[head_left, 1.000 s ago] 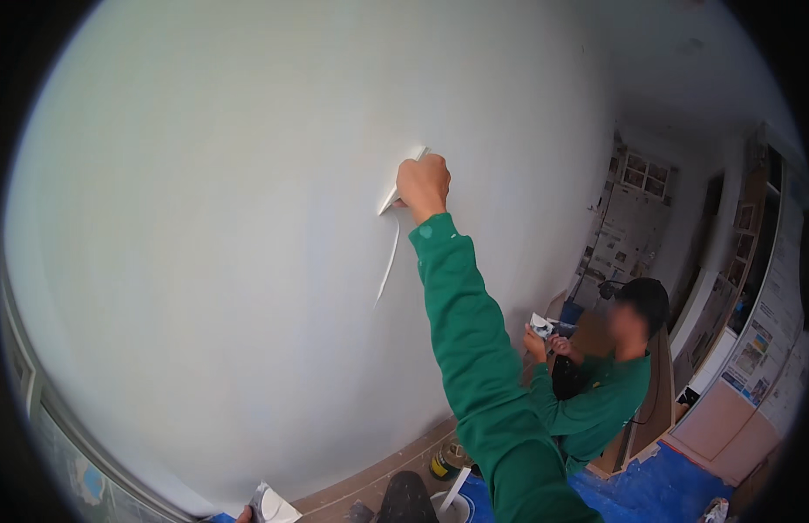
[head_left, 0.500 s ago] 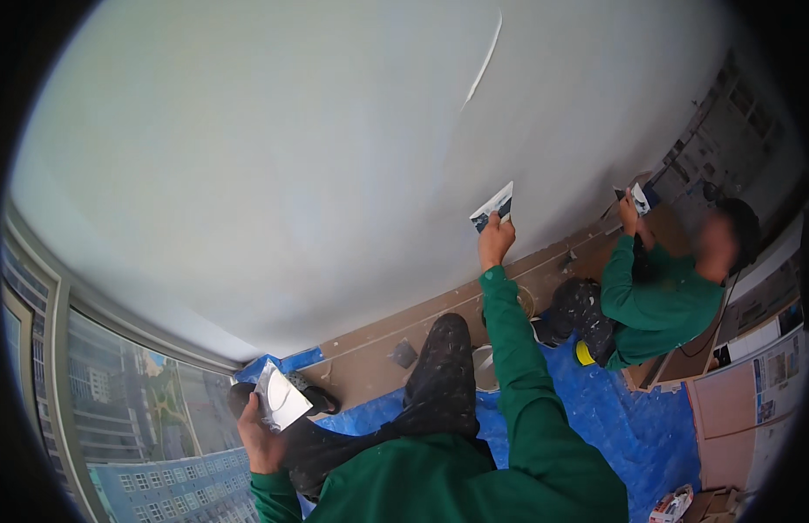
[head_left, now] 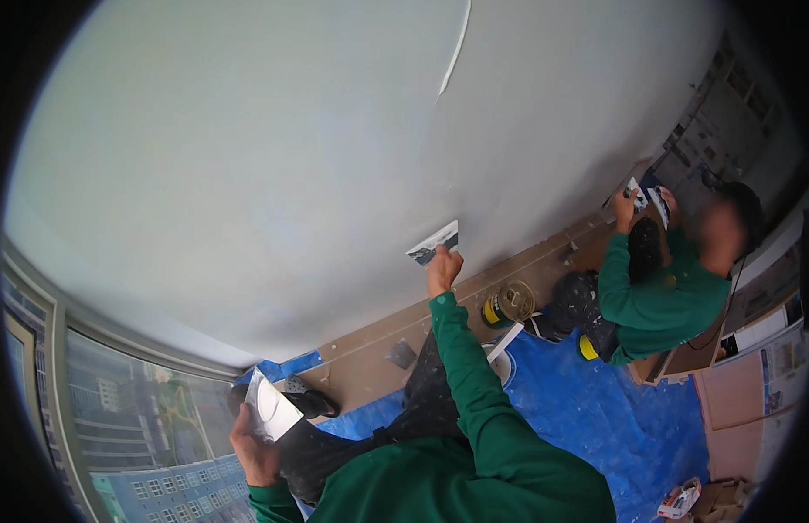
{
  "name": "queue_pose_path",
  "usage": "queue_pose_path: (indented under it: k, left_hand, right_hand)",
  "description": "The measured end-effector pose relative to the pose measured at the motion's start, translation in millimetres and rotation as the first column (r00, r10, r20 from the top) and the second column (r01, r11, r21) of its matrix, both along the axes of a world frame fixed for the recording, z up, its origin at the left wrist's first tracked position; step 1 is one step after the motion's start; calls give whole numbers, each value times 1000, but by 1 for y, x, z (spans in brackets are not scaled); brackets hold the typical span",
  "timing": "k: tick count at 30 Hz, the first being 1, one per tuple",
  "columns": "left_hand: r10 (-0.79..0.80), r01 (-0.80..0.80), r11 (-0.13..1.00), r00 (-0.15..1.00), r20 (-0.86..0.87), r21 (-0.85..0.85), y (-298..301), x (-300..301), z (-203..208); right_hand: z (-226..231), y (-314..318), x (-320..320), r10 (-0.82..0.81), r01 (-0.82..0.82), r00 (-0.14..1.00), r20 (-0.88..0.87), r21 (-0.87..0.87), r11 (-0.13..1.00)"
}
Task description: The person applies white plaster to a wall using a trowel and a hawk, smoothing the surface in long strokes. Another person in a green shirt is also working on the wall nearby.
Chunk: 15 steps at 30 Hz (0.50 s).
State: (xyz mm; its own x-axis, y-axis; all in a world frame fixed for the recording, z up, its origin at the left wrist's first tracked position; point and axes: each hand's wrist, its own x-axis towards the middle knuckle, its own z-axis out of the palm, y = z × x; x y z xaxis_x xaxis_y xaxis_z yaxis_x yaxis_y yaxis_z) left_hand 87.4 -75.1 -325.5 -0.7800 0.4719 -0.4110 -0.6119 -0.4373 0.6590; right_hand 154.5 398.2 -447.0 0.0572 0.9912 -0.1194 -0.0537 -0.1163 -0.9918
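My right hand [head_left: 445, 272] grips a wide putty knife [head_left: 434, 243], its blade up against the pale grey wall [head_left: 274, 174]. White compound smears the blade. Down at the left, near the window, my left hand [head_left: 254, 449] is closed on a flat metal plate [head_left: 275, 415] with white compound on its face; the fingers are partly hidden behind it. Higher up, a raised white streak of compound [head_left: 457, 54] runs down the wall.
At the right a co-worker [head_left: 657, 296] in a green top crouches by the wall, a blade in each hand. A lidded can [head_left: 514, 302] and a white bucket [head_left: 506, 370] stand near my right arm. Blue sheeting [head_left: 588, 427] covers the floor. A window [head_left: 143, 410] borders the left.
My right hand has moved left and down along the wall with the putty knife, uncovering the can and bucket. The left hand stays nearly still. The co-worker's second blade now shows.
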Motion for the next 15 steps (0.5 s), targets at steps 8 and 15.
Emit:
queue_pose_path:
  k: [8,15]
  left_hand:
    - [-41,41,999,999,14,25,3,-3,8]
    - [-81,78,996,993,82,35,5,-11,-18]
  right_hand:
    - [36,70,29,-5,-118,845,-534,-196,973]
    - [193,65,28,139,-104,874,-467,100,990]
